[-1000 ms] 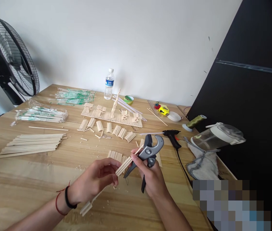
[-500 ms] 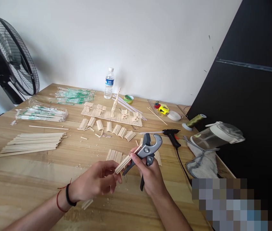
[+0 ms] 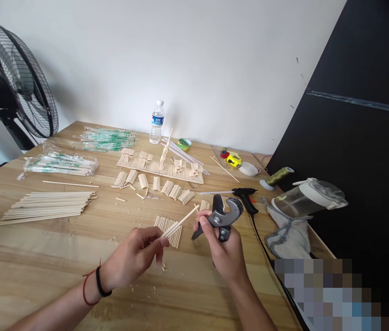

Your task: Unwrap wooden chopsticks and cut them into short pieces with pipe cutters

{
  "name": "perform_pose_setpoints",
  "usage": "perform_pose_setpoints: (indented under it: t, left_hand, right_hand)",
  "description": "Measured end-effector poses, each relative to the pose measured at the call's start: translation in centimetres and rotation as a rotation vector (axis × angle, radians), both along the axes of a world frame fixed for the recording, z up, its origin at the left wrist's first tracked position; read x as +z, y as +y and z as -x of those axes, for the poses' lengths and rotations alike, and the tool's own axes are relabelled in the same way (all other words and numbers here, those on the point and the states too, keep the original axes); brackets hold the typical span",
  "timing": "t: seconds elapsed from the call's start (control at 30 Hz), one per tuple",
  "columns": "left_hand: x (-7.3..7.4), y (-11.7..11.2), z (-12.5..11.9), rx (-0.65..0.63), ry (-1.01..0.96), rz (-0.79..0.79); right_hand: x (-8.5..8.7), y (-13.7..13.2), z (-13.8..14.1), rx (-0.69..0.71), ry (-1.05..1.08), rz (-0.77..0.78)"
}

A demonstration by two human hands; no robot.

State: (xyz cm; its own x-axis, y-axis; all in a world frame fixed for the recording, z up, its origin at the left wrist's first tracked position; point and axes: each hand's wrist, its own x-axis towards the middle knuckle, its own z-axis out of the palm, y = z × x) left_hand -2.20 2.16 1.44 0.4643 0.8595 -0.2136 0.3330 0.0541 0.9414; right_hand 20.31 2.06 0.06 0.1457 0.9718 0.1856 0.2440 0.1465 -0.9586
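My left hand (image 3: 141, 253) is closed around a few thin wooden sticks (image 3: 184, 219), which slant up and right from the fingertips. One stick reaches farther than the rest. A grey pipe cutter (image 3: 217, 219) with a curved jaw is gripped in my right hand (image 3: 227, 250). The cutter's jaw points up and away, clear of the sticks' tips. Below the held sticks, a row of short cut sticks (image 3: 166, 230) lies side by side on the table. Another short panel (image 3: 204, 205) lies partly behind the cutter.
A long stick model (image 3: 153, 170) with a tower stands at the back, small panels (image 3: 143, 180) before it. Loose sticks (image 3: 47, 205) and bagged sticks (image 3: 59, 163) lie left. A glue gun (image 3: 245, 197) with its cord, a clear jug (image 3: 304, 197) and a cloth (image 3: 289, 232) are right.
My left hand has drawn slightly left with the sticks, which now sit apart from my right hand. My right hand has shifted right with the cutter. Fewer sticks show in the left hand's grip.
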Motion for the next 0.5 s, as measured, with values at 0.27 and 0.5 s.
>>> perform_pose_setpoints:
  t: [0.27,0.5]
  left_hand:
    - [-0.4,0.4,0.2,0.084,-0.042,0.041]
    - [-0.4,0.4,0.2,0.105,-0.066,0.025]
  right_hand:
    - [-1.1,0.9,-1.1,0.016,-0.151,-0.046]
    - [0.0,1.0,-3.4,0.337,-0.131,0.16]
